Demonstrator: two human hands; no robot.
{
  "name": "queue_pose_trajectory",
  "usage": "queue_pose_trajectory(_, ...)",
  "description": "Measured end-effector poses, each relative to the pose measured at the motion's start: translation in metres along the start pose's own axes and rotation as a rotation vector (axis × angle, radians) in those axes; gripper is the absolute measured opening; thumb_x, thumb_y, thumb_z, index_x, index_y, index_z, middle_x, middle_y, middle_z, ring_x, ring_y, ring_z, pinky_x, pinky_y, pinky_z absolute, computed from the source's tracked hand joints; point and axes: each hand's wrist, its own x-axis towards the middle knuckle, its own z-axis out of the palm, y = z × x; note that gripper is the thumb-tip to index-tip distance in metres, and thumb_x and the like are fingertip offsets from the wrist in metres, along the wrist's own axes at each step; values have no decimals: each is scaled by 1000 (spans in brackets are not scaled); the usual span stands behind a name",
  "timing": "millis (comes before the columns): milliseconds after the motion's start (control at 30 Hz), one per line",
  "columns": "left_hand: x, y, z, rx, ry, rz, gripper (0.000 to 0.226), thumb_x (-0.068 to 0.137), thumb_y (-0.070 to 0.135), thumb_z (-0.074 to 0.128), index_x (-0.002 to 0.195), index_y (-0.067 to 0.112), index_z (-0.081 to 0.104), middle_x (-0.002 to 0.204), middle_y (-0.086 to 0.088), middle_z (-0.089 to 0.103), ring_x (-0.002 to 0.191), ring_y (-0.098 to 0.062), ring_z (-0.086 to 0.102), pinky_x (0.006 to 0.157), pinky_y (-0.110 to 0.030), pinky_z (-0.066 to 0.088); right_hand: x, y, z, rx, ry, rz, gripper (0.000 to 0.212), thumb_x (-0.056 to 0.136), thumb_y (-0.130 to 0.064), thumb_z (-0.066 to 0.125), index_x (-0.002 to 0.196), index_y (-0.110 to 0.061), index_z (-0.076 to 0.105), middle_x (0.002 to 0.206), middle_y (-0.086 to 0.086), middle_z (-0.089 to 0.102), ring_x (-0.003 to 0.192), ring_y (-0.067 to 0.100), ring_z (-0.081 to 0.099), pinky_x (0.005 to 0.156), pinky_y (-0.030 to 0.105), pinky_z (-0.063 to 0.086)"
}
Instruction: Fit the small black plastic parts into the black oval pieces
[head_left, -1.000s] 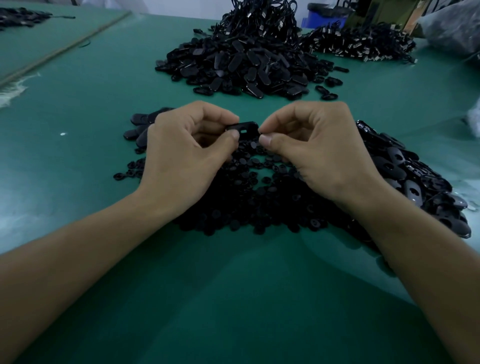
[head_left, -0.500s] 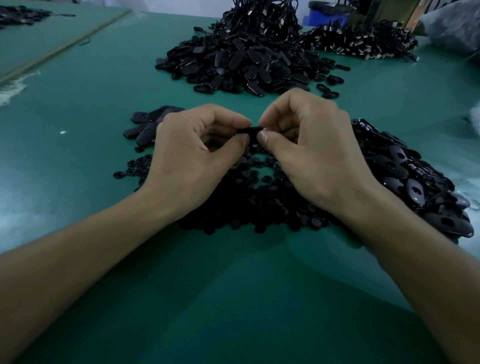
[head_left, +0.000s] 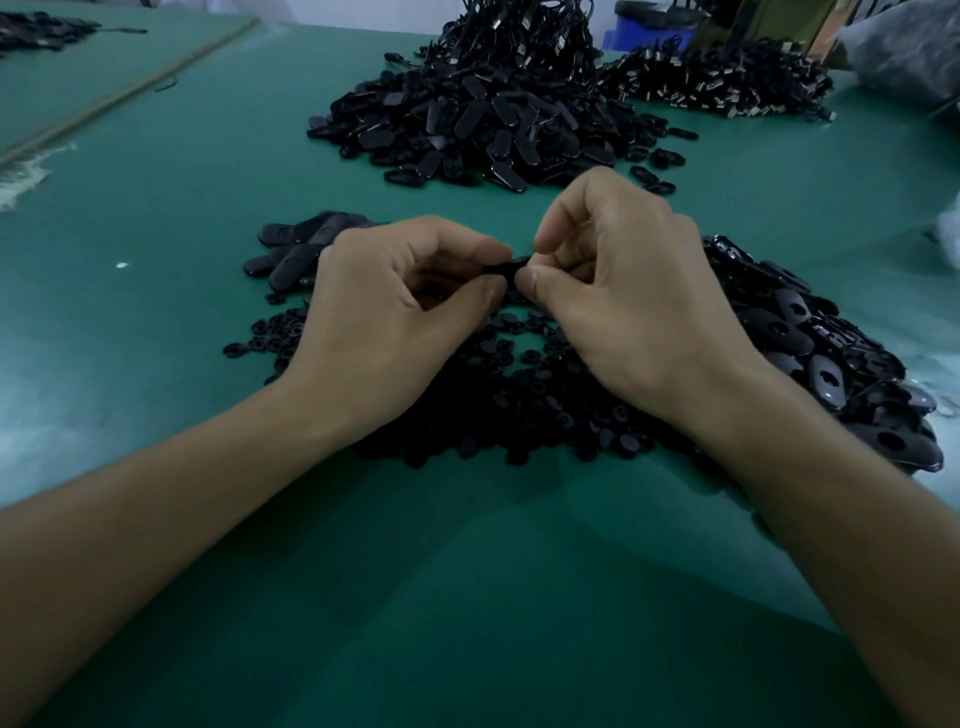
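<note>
Green table (head_left: 156, 197) underneath, working over a spread of small black plastic parts (head_left: 519, 410), beside a pile of black oval pieces (head_left: 810, 338) lying to the right. Curling left hand (head_left: 395, 317) and right hand (head_left: 639, 301) together, pinching one oval piece (head_left: 506, 267) by its ends between thumbs and forefingers, holding it just above the spread.

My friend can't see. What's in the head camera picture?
The left hand and right hand pinch one black oval piece over a pile of small black parts on a green table. More oval pieces lie at the right; a bigger heap sits farther back.
</note>
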Motion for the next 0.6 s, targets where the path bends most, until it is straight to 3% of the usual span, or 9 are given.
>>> queue_pose_trajectory(200, -1, 3, 1, 19, -8, 2, 21, 89, 6, 73, 101, 23, 71, 89, 14, 73, 75, -1, 71, 73, -22, 58, 0, 0, -3, 21, -38, 20, 23, 91, -11, 71, 91, -25, 53, 76, -1, 68, 73, 8, 65, 60, 7, 46)
queue_pose_trajectory(433, -1, 3, 0, 20, -25, 1, 22, 88, 13, 72, 101, 30, 69, 91, 14, 73, 79, -2, 72, 76, -24, 59, 0, 0, 0, 11, 14, 11, 24, 90, -12, 71, 88, -26, 52, 75, -4, 66, 74, 5, 62, 63, 12, 50)
queue_pose_trajectory(600, -1, 1, 0, 19, -37, -18, 23, 85, 8, 75, 102, 23, 70, 92, 10, 74, 81, -6, 73, 77, -27, 60, 0, 0, 3, 12, 31, 16, 27, 90, -14, 72, 85, -29, 51, 74, -8, 65, 72, 3, 62, 60, 13, 49)
